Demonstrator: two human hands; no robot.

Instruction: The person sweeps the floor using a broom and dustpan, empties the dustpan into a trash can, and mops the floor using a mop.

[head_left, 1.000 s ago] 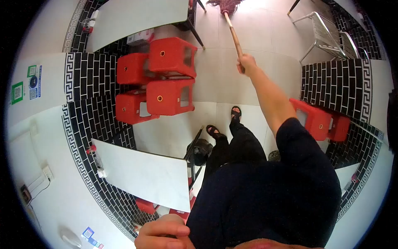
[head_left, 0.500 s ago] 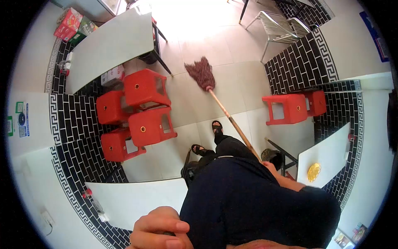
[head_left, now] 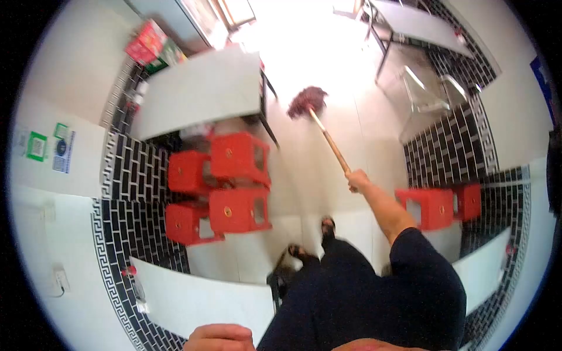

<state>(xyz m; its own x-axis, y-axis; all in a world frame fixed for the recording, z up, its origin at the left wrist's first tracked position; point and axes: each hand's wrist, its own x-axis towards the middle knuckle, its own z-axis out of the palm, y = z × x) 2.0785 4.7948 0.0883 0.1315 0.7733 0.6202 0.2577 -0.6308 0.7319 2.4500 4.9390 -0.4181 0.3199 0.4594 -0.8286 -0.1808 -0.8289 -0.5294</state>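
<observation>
A mop with a dark reddish, stringy head (head_left: 308,102) and a wooden handle (head_left: 333,143) is on the tiled floor ahead. My right hand (head_left: 357,180) is wrapped round the handle's near end, with the arm stretched forward. At the bottom edge of the view is my left hand (head_left: 219,338), fingers curled and pressed together, near a white table (head_left: 199,301). The frame cuts it off, so whatever it may hold is hidden. My feet in dark sandals (head_left: 328,223) stand on the floor behind the mop.
Several red plastic stools (head_left: 239,210) stand on the left, and more red stools (head_left: 430,209) on the right. A long table (head_left: 199,88) lies at the far left. A metal chair (head_left: 422,93) and another table (head_left: 418,23) are at the far right.
My right hand has moved forward, away from my body, pushing the mop farther off. The view has shifted as well. My left hand has sunk lower in the frame, still curled.
</observation>
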